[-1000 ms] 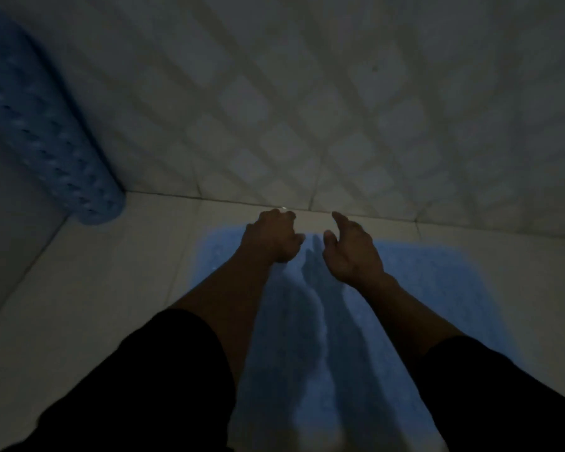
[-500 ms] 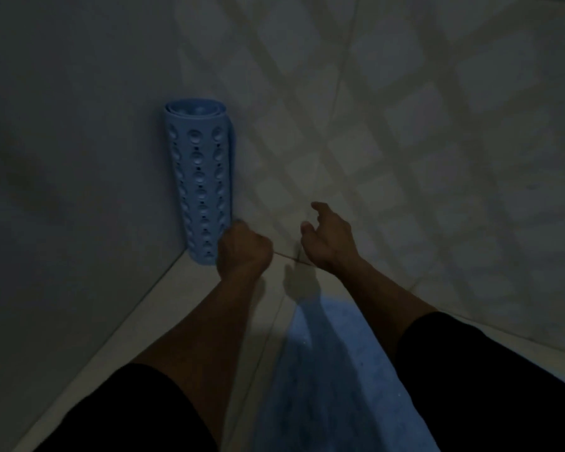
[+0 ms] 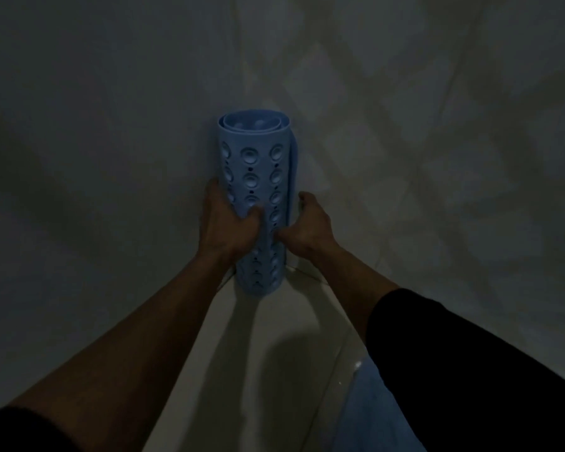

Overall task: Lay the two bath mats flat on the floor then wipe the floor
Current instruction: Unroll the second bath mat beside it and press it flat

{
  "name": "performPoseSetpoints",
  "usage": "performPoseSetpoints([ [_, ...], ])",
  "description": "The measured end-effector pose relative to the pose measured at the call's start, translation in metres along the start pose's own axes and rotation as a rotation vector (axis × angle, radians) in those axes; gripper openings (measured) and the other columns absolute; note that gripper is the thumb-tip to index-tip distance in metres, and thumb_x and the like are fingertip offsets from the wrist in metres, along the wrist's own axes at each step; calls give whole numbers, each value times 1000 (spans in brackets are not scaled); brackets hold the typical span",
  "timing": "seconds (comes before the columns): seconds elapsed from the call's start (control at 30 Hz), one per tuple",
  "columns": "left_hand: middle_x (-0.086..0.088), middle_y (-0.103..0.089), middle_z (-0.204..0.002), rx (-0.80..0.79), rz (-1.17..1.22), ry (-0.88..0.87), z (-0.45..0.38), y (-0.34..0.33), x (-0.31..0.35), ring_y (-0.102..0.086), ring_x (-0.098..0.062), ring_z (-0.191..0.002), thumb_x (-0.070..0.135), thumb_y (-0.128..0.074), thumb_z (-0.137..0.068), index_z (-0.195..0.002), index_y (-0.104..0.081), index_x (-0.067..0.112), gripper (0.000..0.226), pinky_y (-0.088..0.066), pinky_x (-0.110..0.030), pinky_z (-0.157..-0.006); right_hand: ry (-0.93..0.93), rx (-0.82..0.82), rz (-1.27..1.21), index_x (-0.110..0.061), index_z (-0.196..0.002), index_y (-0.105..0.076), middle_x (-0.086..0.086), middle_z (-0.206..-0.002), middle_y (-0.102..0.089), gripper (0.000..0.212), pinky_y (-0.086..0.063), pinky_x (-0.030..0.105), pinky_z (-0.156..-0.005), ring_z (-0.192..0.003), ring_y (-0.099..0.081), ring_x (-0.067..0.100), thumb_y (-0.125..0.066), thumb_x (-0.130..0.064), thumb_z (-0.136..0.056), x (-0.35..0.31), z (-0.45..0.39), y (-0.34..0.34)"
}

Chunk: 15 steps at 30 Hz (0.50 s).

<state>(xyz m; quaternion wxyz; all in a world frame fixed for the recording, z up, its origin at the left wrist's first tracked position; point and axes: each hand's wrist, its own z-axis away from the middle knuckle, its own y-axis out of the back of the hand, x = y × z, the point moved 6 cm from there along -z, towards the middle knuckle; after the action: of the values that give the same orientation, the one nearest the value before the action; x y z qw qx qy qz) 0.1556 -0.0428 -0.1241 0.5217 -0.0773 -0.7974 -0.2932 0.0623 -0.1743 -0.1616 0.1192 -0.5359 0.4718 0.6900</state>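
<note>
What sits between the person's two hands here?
The rolled blue bath mat, standing upright in the wall corner: the left hand and the right hand grip its opposite sides, as the head view shows.

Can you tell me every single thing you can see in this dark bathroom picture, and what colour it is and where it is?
Rolled blue rubber bath mat with round suction cups: one, blue, standing upright in the corner where the walls meet.
Flat blue bath mat: one, blue, lying on the floor at the lower right, partly hidden by the sleeve.
Pale tiled floor: one, whitish, below the roll.
Grey walls: two, grey, meeting behind the roll; the right one shows a criss-cross shadow.
Left hand: one, gripping the roll's left side.
Right hand: one, holding the roll's right side.
Black sleeves: two, black, on both arms at the bottom.
</note>
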Motion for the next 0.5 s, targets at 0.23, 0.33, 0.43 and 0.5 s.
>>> performPoseSetpoints([
  [0.23,3,-60,-137,-97,93,-152,-31,-16,-20,-60,-7,-121,38,-76,-85,-140,-50,16,65,-54,-36,-99,24,73,-283,-10,-135,-38,8,-128,-55,97,-56,40,-92,-112,-60,21,-91,-19,-54,23,-26,-38],
  [0.33,5,-66,-128,-126,148,-112,-33,-19,-25,-65,-5,-113,32,-81,-81,-133,-60,17,58,-57,-30,-92,24,34,-369,-10,-133,-38,8,-128,-56,97,-56,42,-91,-111,-60,21,-90,-12,-51,29,-27,-35],
  [0.43,5,-70,-122,-161,187,-87,-29,-20,-20,-68,-5,-107,25,-84,-77,-126,-67,17,53,-59,-29,-87,17,-49,-457,-8,-127,-49,7,-120,-64,82,-57,47,-89,-107,-66,24,-86,-16,-54,30,-28,-31],
  [0.5,4,-70,-121,-157,175,-101,-25,-21,-15,-68,-6,-107,25,-86,-75,-125,-67,16,54,-59,-29,-86,-11,-109,-524,-5,-124,-57,7,-111,-68,62,-59,43,-86,-103,-67,31,-79,-12,-67,28,-25,-24],
])
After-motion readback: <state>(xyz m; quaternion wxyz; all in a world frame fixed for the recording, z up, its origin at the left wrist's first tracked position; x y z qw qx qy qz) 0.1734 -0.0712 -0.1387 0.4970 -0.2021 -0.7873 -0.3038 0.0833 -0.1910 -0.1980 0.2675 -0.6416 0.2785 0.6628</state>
